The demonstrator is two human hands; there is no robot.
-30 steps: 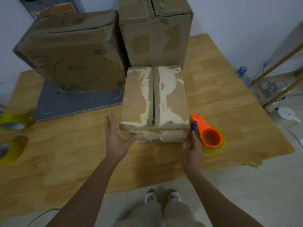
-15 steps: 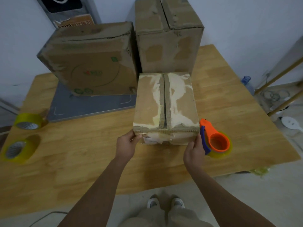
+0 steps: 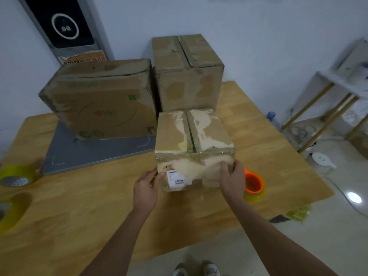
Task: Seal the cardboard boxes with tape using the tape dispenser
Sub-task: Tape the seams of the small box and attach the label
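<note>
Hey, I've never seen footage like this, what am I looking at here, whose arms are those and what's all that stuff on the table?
There is no machine: a person wears a camera on the head, looking down at their own bare arms. The left hand and right hand grip the near corners of a small cardboard box on a wooden table. Its top seam looks untaped. An orange tape dispenser lies beside the right hand, not held. Two bigger boxes stand behind, one on a grey mat. Yellow tape rolls sit at the far left.
</note>
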